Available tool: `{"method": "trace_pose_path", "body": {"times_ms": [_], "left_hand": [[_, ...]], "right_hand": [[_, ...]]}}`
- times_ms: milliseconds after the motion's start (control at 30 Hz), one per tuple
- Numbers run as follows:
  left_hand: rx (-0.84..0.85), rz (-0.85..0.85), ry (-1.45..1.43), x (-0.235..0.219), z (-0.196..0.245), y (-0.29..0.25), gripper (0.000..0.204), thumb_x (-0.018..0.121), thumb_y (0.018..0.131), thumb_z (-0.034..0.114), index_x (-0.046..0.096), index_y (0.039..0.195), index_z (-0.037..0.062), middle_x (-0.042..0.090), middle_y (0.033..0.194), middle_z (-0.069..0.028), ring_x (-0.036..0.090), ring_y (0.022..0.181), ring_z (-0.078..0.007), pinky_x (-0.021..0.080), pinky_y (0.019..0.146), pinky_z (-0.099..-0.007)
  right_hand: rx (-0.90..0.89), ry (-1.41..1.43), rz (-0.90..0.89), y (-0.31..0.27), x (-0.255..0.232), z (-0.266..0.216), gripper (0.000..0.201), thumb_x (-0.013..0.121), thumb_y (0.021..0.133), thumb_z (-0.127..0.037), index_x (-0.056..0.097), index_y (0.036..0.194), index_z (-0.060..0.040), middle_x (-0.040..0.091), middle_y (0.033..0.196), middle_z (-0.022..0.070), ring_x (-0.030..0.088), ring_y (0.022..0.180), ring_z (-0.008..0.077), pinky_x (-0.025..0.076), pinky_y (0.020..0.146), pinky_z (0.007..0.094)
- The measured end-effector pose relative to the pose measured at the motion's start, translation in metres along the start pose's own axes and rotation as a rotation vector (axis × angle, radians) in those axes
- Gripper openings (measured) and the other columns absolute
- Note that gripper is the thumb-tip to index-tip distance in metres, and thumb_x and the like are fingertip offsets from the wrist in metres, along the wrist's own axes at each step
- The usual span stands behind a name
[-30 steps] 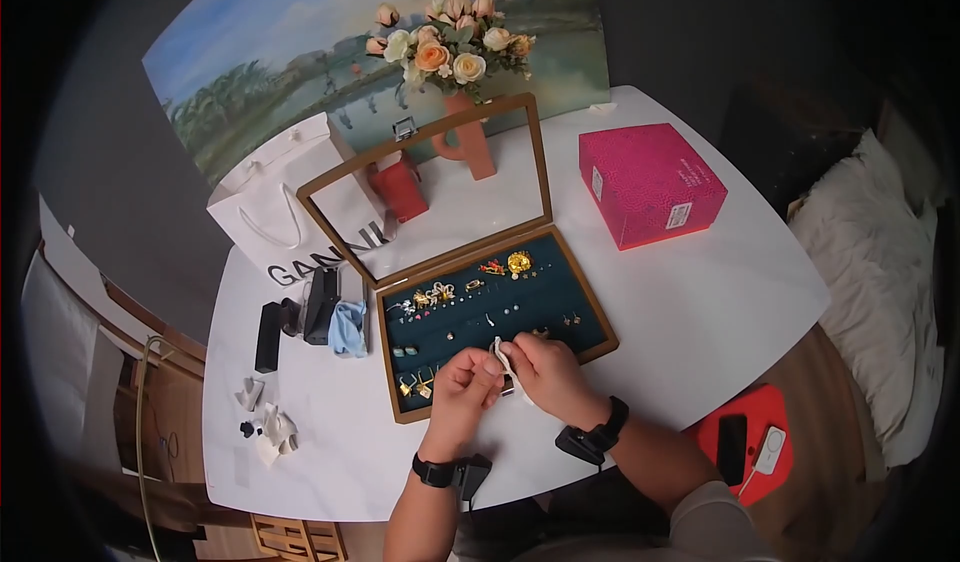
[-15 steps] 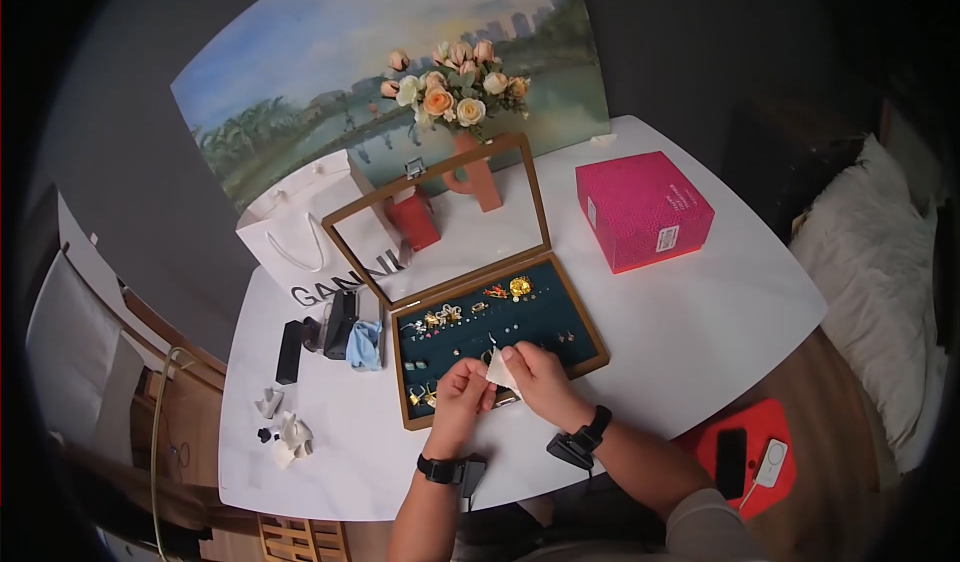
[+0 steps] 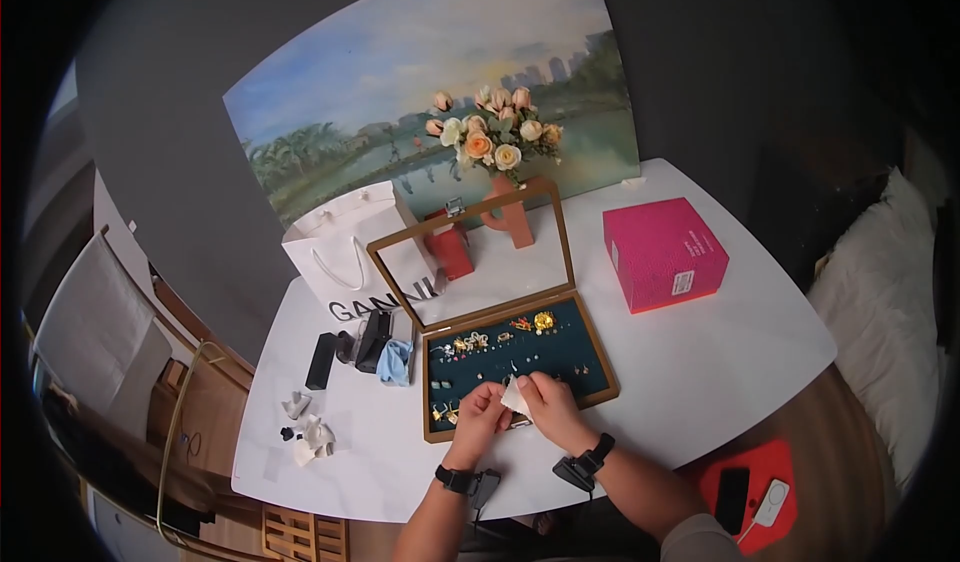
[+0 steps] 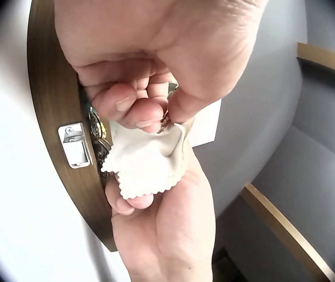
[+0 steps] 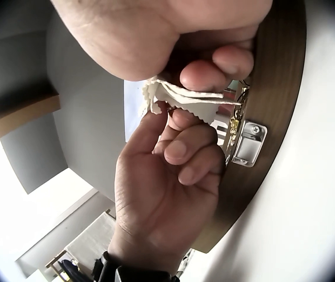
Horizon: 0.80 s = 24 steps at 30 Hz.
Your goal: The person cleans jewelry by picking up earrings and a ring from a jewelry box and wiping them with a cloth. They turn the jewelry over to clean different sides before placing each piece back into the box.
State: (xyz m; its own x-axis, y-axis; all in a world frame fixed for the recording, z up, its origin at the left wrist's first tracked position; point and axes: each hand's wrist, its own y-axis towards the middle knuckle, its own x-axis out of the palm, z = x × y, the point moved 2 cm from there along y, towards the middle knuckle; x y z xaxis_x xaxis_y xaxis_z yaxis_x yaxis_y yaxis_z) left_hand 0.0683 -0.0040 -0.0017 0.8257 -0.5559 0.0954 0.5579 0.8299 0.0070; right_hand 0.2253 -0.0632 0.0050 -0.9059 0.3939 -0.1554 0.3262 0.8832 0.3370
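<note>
In the head view both hands meet over the front of an open wooden jewelry box [image 3: 612, 374]. The right hand [image 3: 552, 409] grips a cream polishing cloth [image 4: 150, 155] with a scalloped edge, folded over at its fingers. Close against it, the left hand [image 3: 478, 420] pinches a tiny reddish-gold piece of jewelry [image 4: 165, 121] between thumb and forefinger, right at the cloth's edge. Fingers hide most of that piece, and I cannot tell its exact kind. Gold earrings [image 3: 446, 414], a gold flower-shaped piece [image 3: 543, 321] and several small studs lie in rows on the dark green lining.
The box's glazed lid [image 3: 567, 237] stands raised behind. Left of it are a white paper bag [image 3: 345, 252], a black case [image 3: 373, 342], a blue cloth [image 3: 396, 362] and crumpled cream scraps [image 3: 315, 440]. A pink box [image 3: 665, 252] sits right; a flower vase [image 3: 515, 222] stands behind.
The head view has tilted up, so the table sits lower. The cloth, a narrow fold a second ago, now shows a broader face between the hands, which stay together over the box front.
</note>
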Motion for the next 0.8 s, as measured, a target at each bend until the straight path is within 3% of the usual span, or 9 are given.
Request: {"method": "trace_pose_path", "body": {"times_ms": [133, 367, 500, 600, 700, 800], "left_hand": [[-0.004, -0.014, -0.003, 0.003, 0.005, -0.001, 0.018, 0.055, 0.109, 0.021, 0.063, 0.102, 0.0062, 0.059, 0.072, 0.0027, 0.049, 0.056, -0.0041, 0.036, 0.051, -0.0204], [-0.022, -0.021, -0.074, 0.004, 0.004, -0.002, 0.017, 0.061, 0.107, 0.022, 0.064, 0.102, 0.0063, 0.067, 0.083, 0.0007, 0.052, 0.06, -0.004, 0.039, 0.053, -0.0202], [-0.016, -0.066, -0.056, 0.004, 0.008, -0.001, 0.018, 0.061, 0.107, 0.023, 0.064, 0.099, 0.0064, 0.069, 0.085, -0.001, 0.052, 0.059, -0.0049, 0.039, 0.053, -0.0208], [-0.03, -0.075, -0.08, 0.001, 0.011, -0.002, 0.02, 0.061, 0.108, 0.023, 0.065, 0.1, 0.0052, 0.068, 0.082, -0.0009, 0.053, 0.06, -0.0053, 0.039, 0.054, -0.0205], [-0.039, -0.078, -0.13, -0.005, 0.009, -0.004, 0.019, 0.061, 0.107, 0.023, 0.065, 0.1, 0.005, 0.066, 0.08, 0.0002, 0.052, 0.06, -0.0049, 0.039, 0.054, -0.0202], [-0.035, -0.077, -0.225, -0.008, 0.008, 0.0, 0.018, 0.061, 0.107, 0.022, 0.066, 0.1, 0.0052, 0.064, 0.078, 0.0016, 0.051, 0.058, -0.004, 0.038, 0.053, -0.0202]], "right_hand": [[-0.021, -0.011, 0.024, 0.002, -0.001, 0.005, 0.036, 0.056, 0.106, -0.029, 0.06, 0.086, 0.0002, 0.067, 0.075, 0.0229, 0.068, 0.071, 0.0419, 0.05, 0.061, 0.047], [0.065, 0.119, 0.268, 0.006, -0.014, 0.009, 0.036, 0.053, 0.109, -0.027, 0.056, 0.087, 0.0011, 0.059, 0.069, 0.0141, 0.057, 0.057, 0.0212, 0.047, 0.056, 0.0398], [0.145, 0.171, 0.182, 0.004, -0.011, -0.005, 0.029, 0.055, 0.109, -0.025, 0.059, 0.095, 0.0001, 0.059, 0.069, 0.0101, 0.059, 0.062, 0.0163, 0.049, 0.058, 0.0365], [-0.07, 0.002, 0.066, -0.001, 0.006, 0.008, 0.02, 0.062, 0.105, -0.022, 0.062, 0.098, -0.0024, 0.062, 0.072, 0.0107, 0.061, 0.064, 0.0165, 0.051, 0.06, 0.036], [-0.078, 0.045, 0.009, -0.003, 0.01, 0.005, 0.017, 0.063, 0.104, -0.018, 0.063, 0.099, -0.0017, 0.064, 0.074, 0.009, 0.061, 0.067, 0.0143, 0.05, 0.061, 0.0338], [0.071, 0.139, -0.012, -0.005, 0.005, 0.004, 0.016, 0.063, 0.104, -0.016, 0.063, 0.098, -0.001, 0.065, 0.076, 0.0071, 0.06, 0.067, 0.0113, 0.048, 0.059, 0.0306]]}}
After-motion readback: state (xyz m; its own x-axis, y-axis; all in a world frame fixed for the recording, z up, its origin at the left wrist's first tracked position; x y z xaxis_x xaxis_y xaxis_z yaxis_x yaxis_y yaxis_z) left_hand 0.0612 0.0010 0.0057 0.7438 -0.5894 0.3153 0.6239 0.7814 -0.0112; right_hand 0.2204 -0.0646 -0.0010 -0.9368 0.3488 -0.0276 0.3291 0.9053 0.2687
